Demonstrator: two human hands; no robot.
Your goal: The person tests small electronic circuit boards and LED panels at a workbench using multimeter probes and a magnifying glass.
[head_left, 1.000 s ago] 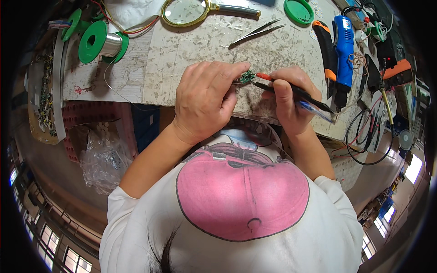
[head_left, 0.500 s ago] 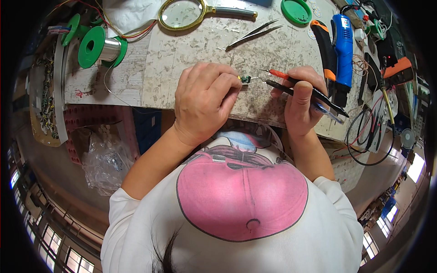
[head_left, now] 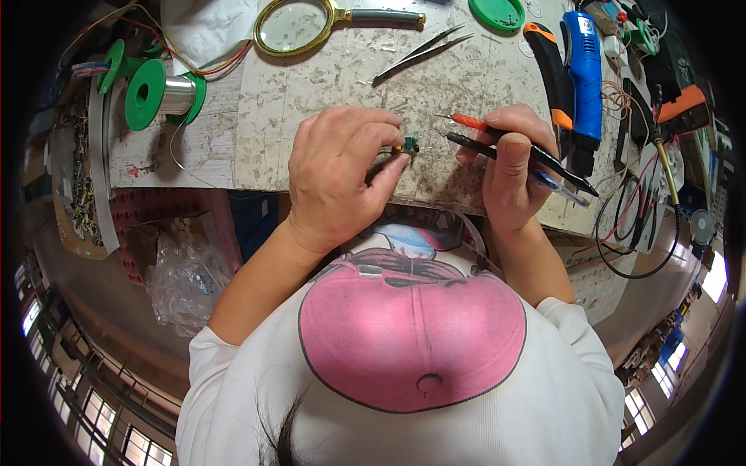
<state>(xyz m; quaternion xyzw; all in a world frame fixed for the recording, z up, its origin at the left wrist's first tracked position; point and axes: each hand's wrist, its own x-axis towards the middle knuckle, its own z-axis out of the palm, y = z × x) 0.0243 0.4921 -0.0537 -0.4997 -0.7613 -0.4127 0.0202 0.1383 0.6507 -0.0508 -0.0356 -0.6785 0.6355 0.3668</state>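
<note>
My left hand (head_left: 330, 167) is closed, pinching a small green circuit board (head_left: 411, 144) between thumb and fingertips; part of the board is hidden by the fingers. In my right hand (head_left: 514, 167) are two test probes, a red one (head_left: 471, 121) and a black one (head_left: 468, 143), held side by side like chopsticks. Their thin metal tips point left and stand apart from each other, a short way right of the board. A clear bluish pen-like piece (head_left: 561, 188) sticks out under the same hand.
Tweezers (head_left: 420, 54) and a magnifying glass (head_left: 342, 15) lie at the back. A solder spool (head_left: 148, 95) stands left. On the right are an orange-black handled tool (head_left: 548, 74), a blue heat tool (head_left: 583, 78) and a soldering iron (head_left: 667, 175) with its cable. A green lid (head_left: 497, 13) sits behind.
My left hand has turned a little, its fingers and thumb now further apart around the board, which has shifted slightly left. The probes have hardly moved. The whole view has shifted slightly.
</note>
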